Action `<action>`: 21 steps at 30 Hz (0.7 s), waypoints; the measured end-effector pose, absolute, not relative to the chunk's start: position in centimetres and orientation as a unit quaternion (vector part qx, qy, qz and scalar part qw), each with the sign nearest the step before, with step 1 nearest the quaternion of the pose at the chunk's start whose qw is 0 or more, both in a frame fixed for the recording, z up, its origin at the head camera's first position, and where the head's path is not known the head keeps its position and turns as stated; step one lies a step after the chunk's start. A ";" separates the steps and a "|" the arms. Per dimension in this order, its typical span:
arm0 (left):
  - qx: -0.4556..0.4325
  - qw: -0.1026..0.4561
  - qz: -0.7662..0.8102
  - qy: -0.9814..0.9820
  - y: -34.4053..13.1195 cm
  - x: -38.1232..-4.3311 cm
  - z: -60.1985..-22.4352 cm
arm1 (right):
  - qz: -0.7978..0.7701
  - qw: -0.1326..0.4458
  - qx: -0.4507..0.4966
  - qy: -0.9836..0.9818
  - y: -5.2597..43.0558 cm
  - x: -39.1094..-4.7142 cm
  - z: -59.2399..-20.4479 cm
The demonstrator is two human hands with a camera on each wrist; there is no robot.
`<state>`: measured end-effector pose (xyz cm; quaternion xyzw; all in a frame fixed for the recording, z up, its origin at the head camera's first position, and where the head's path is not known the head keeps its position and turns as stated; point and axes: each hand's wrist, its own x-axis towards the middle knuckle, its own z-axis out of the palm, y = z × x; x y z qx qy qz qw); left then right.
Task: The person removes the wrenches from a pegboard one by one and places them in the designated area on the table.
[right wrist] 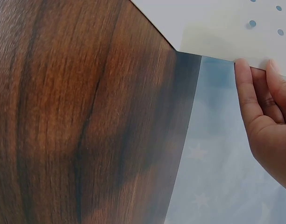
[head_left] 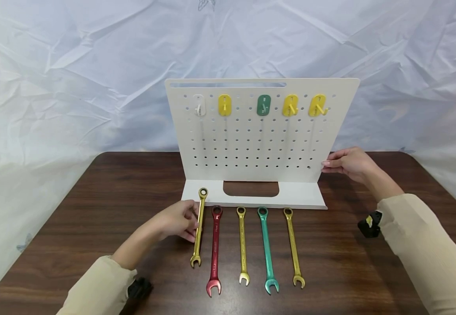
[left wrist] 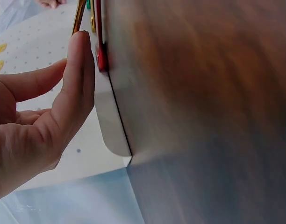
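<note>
My left hand [head_left: 180,220] pinches a gold combination wrench [head_left: 201,218] by its shaft, ring end up and open end down. In the left wrist view, thumb and fingers close on this wrench [left wrist: 79,17]. At the white pegboard's [head_left: 251,131] lower right edge, my right hand [head_left: 347,162] grips the side between thumb and fingers; the right wrist view shows those fingertips [right wrist: 241,63] on the edge. Right of the held wrench lie a red wrench [head_left: 215,249], a gold wrench [head_left: 242,245], a green wrench [head_left: 267,249] and another gold wrench [head_left: 294,247].
Along the pegboard's top sit a white hook [head_left: 199,105], a yellow hook [head_left: 224,105], a green hook [head_left: 263,105] and two more yellow hooks [head_left: 290,105]. The board's white base [head_left: 204,192] rests on a dark wooden table [head_left: 113,197]. A pale cloth [head_left: 133,65] hangs behind.
</note>
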<state>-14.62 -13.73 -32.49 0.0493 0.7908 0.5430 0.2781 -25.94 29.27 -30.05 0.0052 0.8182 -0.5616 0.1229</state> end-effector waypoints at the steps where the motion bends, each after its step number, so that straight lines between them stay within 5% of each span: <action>1: 0.049 0.279 0.540 0.792 -13.9 -14.5 -32.5 | -0.563 0.123 0.005 0.817 29.3 -25.9 -30.0; 21: 0.035 0.309 0.516 0.798 -15.5 -13.1 -33.3 | -0.557 0.118 0.000 0.822 29.2 -25.8 -30.0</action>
